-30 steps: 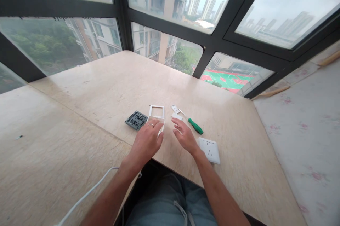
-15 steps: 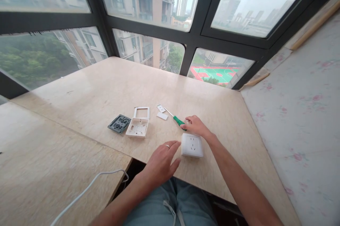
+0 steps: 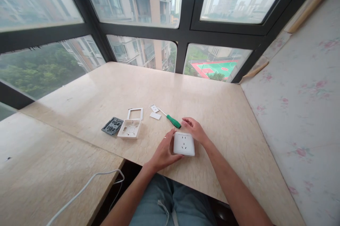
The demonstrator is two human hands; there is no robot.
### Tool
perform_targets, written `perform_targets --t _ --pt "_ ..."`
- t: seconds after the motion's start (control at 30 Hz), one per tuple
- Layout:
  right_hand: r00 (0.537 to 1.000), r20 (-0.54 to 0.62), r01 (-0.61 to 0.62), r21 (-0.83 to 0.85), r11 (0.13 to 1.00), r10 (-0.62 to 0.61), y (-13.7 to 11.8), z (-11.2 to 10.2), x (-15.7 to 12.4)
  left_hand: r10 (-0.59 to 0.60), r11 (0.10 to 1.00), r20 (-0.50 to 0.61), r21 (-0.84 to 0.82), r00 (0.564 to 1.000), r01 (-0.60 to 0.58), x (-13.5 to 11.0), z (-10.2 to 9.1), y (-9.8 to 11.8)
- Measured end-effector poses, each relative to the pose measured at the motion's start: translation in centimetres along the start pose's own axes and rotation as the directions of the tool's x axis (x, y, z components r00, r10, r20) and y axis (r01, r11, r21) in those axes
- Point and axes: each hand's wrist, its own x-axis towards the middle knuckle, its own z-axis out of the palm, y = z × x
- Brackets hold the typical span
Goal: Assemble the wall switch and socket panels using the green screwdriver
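Observation:
A white wall socket (image 3: 183,144) lies face up near the front edge of the beige tabletop (image 3: 111,88). My left hand (image 3: 164,151) presses its fingers against the socket's left side. My right hand (image 3: 195,129) curls over the socket's top right corner. Just beyond the right hand lies a green-handled screwdriver (image 3: 173,121). To the left sit a white switch back shell (image 3: 129,128), a white frame (image 3: 135,114), a dark grey switch module (image 3: 112,126) and two small white pieces (image 3: 154,112).
A white cable (image 3: 87,183) hangs over the lower wooden surface at the front left. Large dark-framed windows close off the far side of the tabletop. A floral-patterned wall (image 3: 300,105) stands to the right. My lap in jeans is below the table's edge.
My left hand left the white switch shell and came right to the socket. My right hand went to the socket and drew it slightly left. The view shifted right.

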Motion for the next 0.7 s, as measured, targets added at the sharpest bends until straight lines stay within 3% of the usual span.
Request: perform_targets --t 0.1,0.17,0.27,0.37,0.5,0.7 --pt "0.999 -0.013 0.052 0.051 0.997 -0.052 -0.6 -1.0 -1.8 -0.02 0.999 -0.063 -0.038 0.998 0.018 0.0 0.1 0.2" --pt "0.98 0.089 0.178 0.021 0.984 -0.179 -1.6 -1.9 -2.9 -0.022 1.0 -0.085 -0.008 0.996 0.021 0.0 0.3 0.3" --pt "0.866 0.385 0.359 -0.035 0.933 -0.319 -3.5 -3.0 -3.8 -0.021 0.997 -0.091 0.068 0.996 0.028 0.0 0.6 0.2" --pt "0.793 0.519 0.432 -0.108 0.895 -0.32 -5.0 -3.3 -3.9 -0.016 0.99 -0.064 0.141 0.998 0.025 0.2 0.9 0.0" --pt "0.79 0.54 0.475 -0.239 0.847 -0.291 -6.0 -2.7 -3.9 -0.049 0.984 -0.057 0.169 0.997 0.058 0.2 0.9 0.0" --pt "0.78 0.566 0.497 -0.304 0.813 -0.265 -6.8 -2.2 -3.8 -0.119 0.981 -0.095 0.145 0.988 0.132 -0.2 1.1 -0.2"
